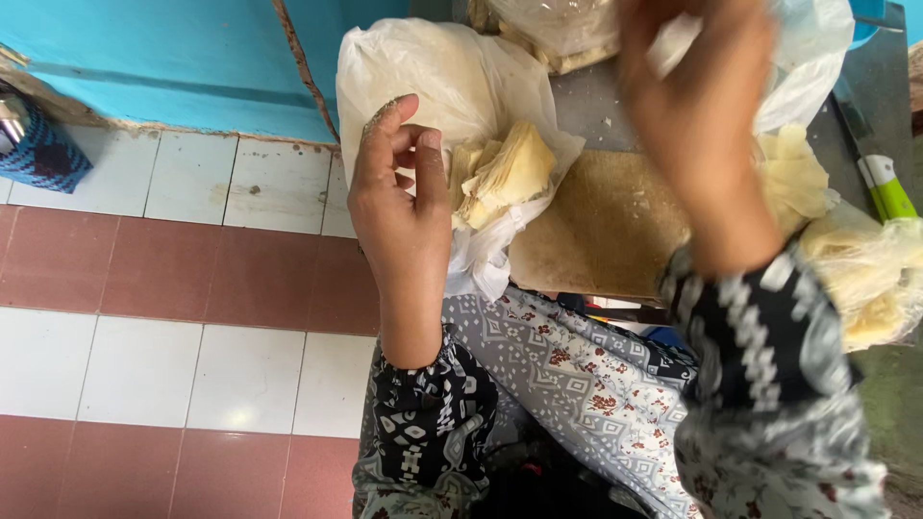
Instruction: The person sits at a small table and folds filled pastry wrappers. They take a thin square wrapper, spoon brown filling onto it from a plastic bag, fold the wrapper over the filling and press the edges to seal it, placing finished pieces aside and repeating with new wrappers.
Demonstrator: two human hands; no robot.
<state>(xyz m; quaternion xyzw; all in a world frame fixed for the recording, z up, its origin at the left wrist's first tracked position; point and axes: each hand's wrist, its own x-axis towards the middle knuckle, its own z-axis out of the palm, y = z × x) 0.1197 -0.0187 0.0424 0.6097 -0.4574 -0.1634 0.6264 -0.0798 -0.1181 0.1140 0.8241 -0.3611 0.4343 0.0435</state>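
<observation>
My left hand (399, 207) is raised beside a white plastic bag (433, 77) that lies open with pale yellow folded sheets (505, 173) inside; the fingers are curled loosely and hold nothing that I can see. My right hand (697, 106) is blurred, lifted over a worn wooden board (601, 231), its fingers pinched on a small white scrap. The board rests across my lap on patterned cloth.
More pale yellow sheets (793, 178) and a filled clear bag (870, 279) lie right of the board. A knife with a green handle (889, 187) lies at the far right. Another bag (558, 29) stands at the top. Red and white floor tiles (173, 288) and a blue wall (173, 58) are left.
</observation>
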